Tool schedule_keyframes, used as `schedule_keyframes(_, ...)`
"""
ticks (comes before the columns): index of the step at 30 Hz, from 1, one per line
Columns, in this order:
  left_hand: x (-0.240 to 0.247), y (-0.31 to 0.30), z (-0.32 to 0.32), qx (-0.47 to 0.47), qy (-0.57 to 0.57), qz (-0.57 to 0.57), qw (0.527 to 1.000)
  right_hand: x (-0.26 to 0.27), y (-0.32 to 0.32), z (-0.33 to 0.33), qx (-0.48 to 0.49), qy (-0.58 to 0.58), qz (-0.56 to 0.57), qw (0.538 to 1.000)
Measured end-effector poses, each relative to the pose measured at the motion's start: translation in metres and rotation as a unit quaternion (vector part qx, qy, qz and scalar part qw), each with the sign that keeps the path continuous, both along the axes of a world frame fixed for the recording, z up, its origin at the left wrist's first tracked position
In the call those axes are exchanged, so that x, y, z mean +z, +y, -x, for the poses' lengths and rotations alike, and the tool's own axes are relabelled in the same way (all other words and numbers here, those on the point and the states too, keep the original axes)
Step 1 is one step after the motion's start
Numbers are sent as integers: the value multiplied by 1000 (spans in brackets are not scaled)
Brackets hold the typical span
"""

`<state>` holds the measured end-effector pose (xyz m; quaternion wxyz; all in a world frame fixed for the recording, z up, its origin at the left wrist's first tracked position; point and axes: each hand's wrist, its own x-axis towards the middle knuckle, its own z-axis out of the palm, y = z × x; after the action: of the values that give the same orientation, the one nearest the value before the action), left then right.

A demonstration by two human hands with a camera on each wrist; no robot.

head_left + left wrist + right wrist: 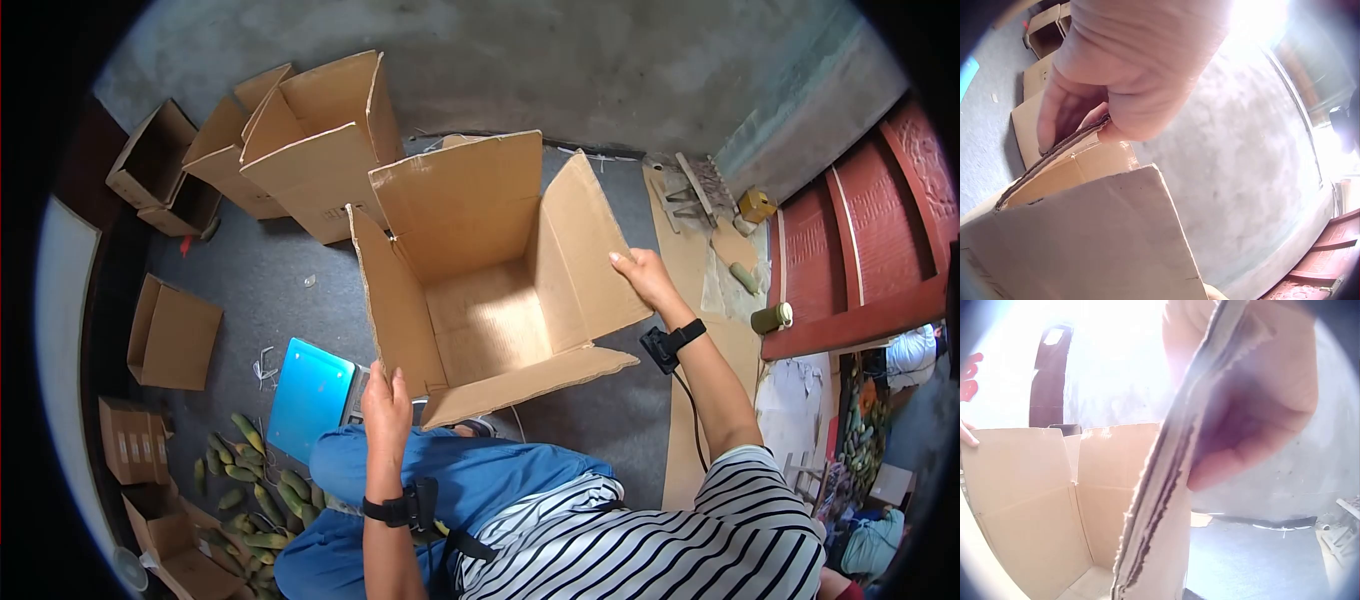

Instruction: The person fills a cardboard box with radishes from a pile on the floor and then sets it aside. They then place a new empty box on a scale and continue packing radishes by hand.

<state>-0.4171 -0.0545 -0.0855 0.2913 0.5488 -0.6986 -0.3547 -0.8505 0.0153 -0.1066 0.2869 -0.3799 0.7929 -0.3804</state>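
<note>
Your left hand (388, 398) pinches the near-left flap of the open cardboard box (490, 300). Your right hand (645, 278) has its grip closed over the edge of the right flap. The box hangs between the two grips, with its mouth towards you. Both holds are on thin flaps only, so a flap could fold or tear. That would probably drop the box onto the blue scale (310, 395) just below your left grip. The count is one box held, roughly seven spare boxes (320, 140) beyond and left of your left grip, one scale, and a heap of cucumbers (250, 490) too many to count.
</note>
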Motion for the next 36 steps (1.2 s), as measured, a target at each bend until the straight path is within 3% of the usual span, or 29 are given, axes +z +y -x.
schedule_keyframes(6,18,-35,30,-42,-22,29,998,24,4,14,-40,50,89,994)
schedule_keyframes(9,45,-74,68,-72,-31,68,995,11,-7,63,-54,95,123,986)
schedule_keyframes(12,78,-102,96,-115,61,121,984,25,-35,90,-96,127,163,974)
schedule_keyframes(15,99,-99,102,-106,149,96,978,33,-87,105,-99,59,165,980)
schedule_keyframes(17,91,-81,80,-98,89,113,985,10,-130,121,-89,53,143,984)
schedule_keyframes(19,83,-52,46,-120,7,82,989,-41,-173,132,-69,187,87,976)
schedule_keyframes(22,71,-16,-30,-119,-117,56,984,-25,-211,83,-157,192,-19,969)
schedule_keyframes(23,66,-1,-56,-90,-135,17,987,-23,-222,73,-149,190,-18,970)
schedule_keyframes(25,55,27,-94,-53,-151,-25,987,-20,-238,55,-165,260,150,940)
schedule_keyframes(27,40,53,-118,-101,-310,26,945,9,-241,24,-171,277,156,933)
schedule_keyframes(29,27,65,-113,-73,-326,16,942,29,-245,-1,-124,468,325,812)
schedule_keyframes(32,15,63,-106,-58,-347,66,934,53,-250,-66,61,466,402,786)
schedule_keyframes(36,11,43,-107,-62,-322,67,942,39,-267,-140,280,412,369,785)
